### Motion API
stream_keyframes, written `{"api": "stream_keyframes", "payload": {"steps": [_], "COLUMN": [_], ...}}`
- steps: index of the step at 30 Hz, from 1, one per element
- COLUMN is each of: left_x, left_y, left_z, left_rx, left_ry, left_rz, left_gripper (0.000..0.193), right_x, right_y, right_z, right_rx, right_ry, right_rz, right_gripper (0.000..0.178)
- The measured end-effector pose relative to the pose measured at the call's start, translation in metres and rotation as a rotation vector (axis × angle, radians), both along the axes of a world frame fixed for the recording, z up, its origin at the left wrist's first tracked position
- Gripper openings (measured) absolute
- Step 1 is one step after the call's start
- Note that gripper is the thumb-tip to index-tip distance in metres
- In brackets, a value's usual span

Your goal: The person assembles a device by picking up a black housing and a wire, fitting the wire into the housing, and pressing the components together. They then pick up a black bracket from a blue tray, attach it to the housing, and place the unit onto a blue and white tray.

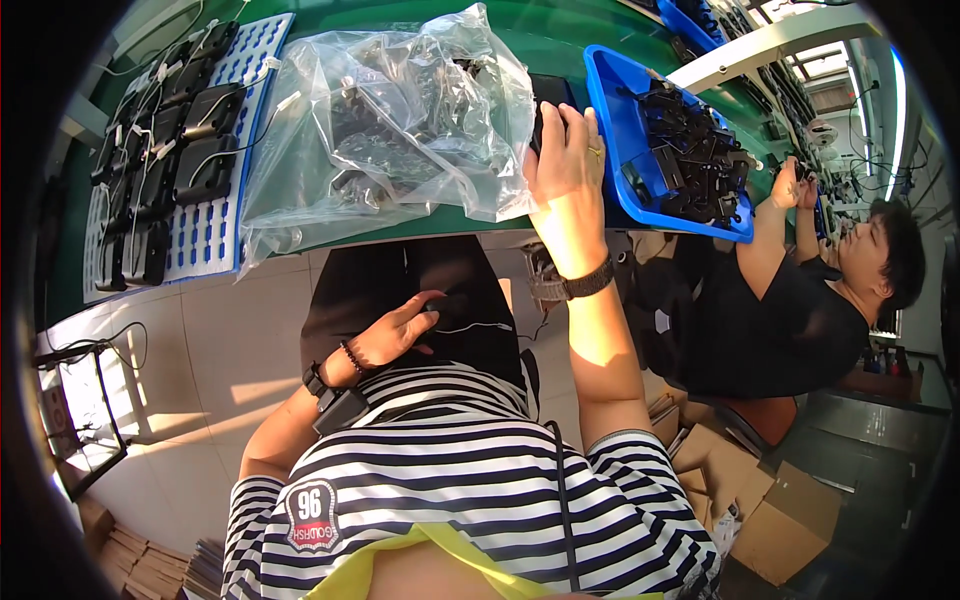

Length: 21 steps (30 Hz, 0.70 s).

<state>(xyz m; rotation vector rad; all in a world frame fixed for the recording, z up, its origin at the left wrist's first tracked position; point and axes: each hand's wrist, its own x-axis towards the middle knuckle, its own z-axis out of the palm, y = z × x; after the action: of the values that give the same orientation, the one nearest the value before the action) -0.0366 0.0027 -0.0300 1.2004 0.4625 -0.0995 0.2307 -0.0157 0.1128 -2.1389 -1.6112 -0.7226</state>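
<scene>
My left hand (395, 335) is low over my lap, its fingers closed round a small black device (447, 306) with a thin white cable running off to the right. At the table's front edge my right hand (566, 165) is closed over a black part (537, 128), mostly hidden by the fingers. That hand lies between a large clear plastic bag (400, 130) and a blue bin (612, 165). Black pieces show dimly through the bag. Many loose black parts (700, 160) fill the bin.
On the left, several black devices (205, 170) with white cables stand on a white slotted tray (215, 235). The green table (350, 15) spans the front. At the right a person in black (790, 310) works at the bench. Cardboard boxes (785, 520) lie on the floor.
</scene>
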Motion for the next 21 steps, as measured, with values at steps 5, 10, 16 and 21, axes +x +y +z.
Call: {"api": "stream_keyframes", "payload": {"steps": [5, 10, 16, 21], "left_x": [-0.005, -0.010, -0.012, -0.011], "left_y": [0.000, -0.001, -0.004, -0.004], "left_z": [0.010, 0.022, 0.020, 0.018], "left_rx": [-0.163, -0.222, -0.233, -0.253], "left_ry": [0.080, 0.134, 0.097, 0.080], "left_rz": [0.109, 0.193, 0.220, 0.269], "left_gripper": [0.052, 0.055, 0.055, 0.053], "right_x": [-0.039, -0.034, -0.033, -0.056], "right_y": [-0.044, -0.053, -0.041, -0.068], "right_z": [0.025, -0.001, -0.004, 0.012], "right_rx": [-0.045, -0.087, 0.042, -0.053], "right_ry": [0.141, 0.223, 0.155, 0.269], "right_rz": [0.078, 0.122, 0.118, 0.112], "right_gripper": [0.040, 0.043, 0.042, 0.029]}}
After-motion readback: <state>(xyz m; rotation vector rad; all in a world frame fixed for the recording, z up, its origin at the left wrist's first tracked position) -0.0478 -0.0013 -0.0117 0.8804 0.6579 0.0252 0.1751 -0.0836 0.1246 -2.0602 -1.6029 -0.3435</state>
